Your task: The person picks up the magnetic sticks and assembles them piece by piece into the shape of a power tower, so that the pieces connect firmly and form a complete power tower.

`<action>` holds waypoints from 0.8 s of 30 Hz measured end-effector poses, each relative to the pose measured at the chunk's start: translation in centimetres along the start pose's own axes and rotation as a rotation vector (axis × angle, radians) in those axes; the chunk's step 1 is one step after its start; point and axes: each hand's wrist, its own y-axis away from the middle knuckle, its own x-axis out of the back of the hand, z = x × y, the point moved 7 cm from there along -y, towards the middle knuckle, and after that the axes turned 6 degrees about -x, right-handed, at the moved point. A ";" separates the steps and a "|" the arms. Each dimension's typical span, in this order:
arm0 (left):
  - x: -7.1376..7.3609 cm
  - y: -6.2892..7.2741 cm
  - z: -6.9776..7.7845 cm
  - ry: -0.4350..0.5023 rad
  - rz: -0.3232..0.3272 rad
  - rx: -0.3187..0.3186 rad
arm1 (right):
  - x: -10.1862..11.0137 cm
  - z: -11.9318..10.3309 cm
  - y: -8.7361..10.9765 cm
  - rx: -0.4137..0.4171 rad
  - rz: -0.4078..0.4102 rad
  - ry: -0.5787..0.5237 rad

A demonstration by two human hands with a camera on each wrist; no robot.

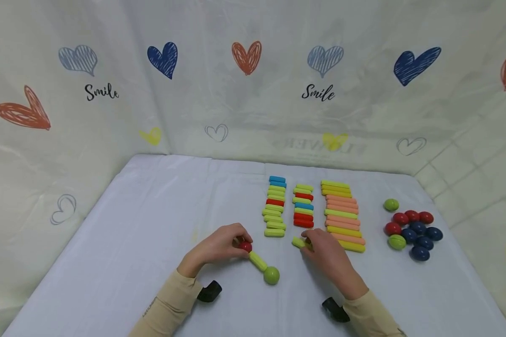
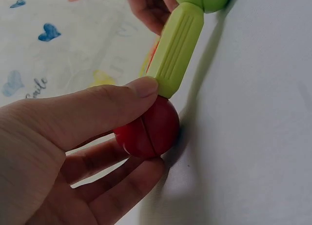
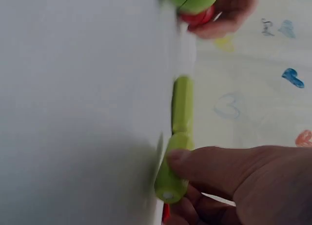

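My left hand [image 1: 221,245] pinches a red ball [image 2: 148,130] between thumb and fingers. A light green ridged stick [image 2: 176,49] joins that ball to a green ball [image 1: 271,275], which lies toward me on the table. To the right, my right hand [image 1: 326,255] pinches a short light green stick [image 3: 171,173], thumb on its near side. Beyond that stick in the right wrist view is another green stick [image 3: 182,103]; whether the two touch, I cannot tell. My fingers partly cover the held stick in the head view.
Ahead lie two columns of short sticks, a left column [image 1: 274,210] and a middle column [image 1: 303,211], beside a column of longer sticks [image 1: 341,213]. Several blue balls [image 1: 420,253], red balls [image 1: 392,228] and green balls [image 1: 397,242] cluster at the right on the white-covered table [image 1: 122,262].
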 end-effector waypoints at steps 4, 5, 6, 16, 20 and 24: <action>0.0 -0.3 -0.1 -0.021 0.021 0.007 | -1.1 -0.4 0.8 -0.074 -0.138 -0.293; 0.1 -0.3 -0.1 -0.025 0.026 0.010 | -1.5 -0.4 0.9 -0.108 -0.176 -0.394; 0.1 -0.4 -0.1 -0.028 0.032 0.010 | -2.0 -0.4 1.1 -0.150 -0.211 -0.495; 0.2 -0.5 -0.6 0.000 0.086 0.044 | -4.8 0.2 2.1 -0.398 -0.328 -0.928; 0.1 -0.6 -0.5 0.003 0.093 0.035 | -4.7 0.1 2.2 -0.383 -0.342 -0.924; 0.0 -0.6 -0.5 0.009 0.084 0.020 | -4.5 0.4 2.3 -0.376 -0.346 -0.870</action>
